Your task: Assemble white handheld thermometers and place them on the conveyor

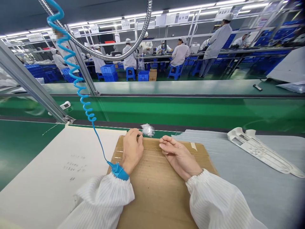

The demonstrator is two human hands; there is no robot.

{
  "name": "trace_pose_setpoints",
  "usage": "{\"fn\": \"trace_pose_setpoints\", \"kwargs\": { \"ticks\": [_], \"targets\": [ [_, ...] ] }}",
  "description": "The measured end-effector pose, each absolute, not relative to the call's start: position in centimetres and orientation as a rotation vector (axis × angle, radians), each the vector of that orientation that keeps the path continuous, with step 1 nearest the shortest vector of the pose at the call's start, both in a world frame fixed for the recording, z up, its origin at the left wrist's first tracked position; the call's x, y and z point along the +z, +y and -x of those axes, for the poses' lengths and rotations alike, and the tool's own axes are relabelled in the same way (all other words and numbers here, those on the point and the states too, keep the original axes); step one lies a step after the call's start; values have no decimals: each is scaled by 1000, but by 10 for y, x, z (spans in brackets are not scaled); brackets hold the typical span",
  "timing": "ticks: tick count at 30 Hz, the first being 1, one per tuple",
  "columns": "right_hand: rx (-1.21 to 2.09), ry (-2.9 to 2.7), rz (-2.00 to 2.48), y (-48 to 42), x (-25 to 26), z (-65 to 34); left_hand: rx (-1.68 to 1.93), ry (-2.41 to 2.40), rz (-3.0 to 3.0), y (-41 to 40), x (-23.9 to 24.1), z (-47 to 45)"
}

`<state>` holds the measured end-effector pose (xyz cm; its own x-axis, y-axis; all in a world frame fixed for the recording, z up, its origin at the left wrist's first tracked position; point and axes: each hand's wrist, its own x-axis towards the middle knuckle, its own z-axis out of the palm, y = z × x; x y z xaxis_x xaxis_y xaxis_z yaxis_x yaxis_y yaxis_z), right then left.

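A brown cardboard sheet (157, 190) lies in front of me with both hands over its far half. My left hand (133, 149) is at its far left part, fingers loosely bent and thumb apart; I see nothing in it. My right hand (178, 156) is over the right part, palm turned inward, fingers loosely curved with the thumb close to them; no object shows there. A blue wrist strap (119, 171) circles my left wrist, joined to a coiled blue cord (82, 92). Just beyond the cardboard, near my left fingertips, is a crumpled clear plastic piece (148, 130).
A white molded plastic part (262, 151) lies on foam sheeting (238, 187) at right. White paper with handwriting (78, 149) covers the left side. A metal post (30, 79) rises at left, and a flexible metal hose (107, 58) hangs overhead. People sit and stand at benches beyond.
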<state>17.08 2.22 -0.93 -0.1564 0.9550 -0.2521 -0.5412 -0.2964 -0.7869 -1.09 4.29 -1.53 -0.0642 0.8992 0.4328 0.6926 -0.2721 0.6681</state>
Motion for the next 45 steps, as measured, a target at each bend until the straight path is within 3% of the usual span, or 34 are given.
{"fn": "trace_pose_setpoints", "kwargs": {
  "ticks": [45],
  "targets": [
    [1676,-633,923,23,-9,-169,1309,1702,-1927,45,-10,12]
  ]
}}
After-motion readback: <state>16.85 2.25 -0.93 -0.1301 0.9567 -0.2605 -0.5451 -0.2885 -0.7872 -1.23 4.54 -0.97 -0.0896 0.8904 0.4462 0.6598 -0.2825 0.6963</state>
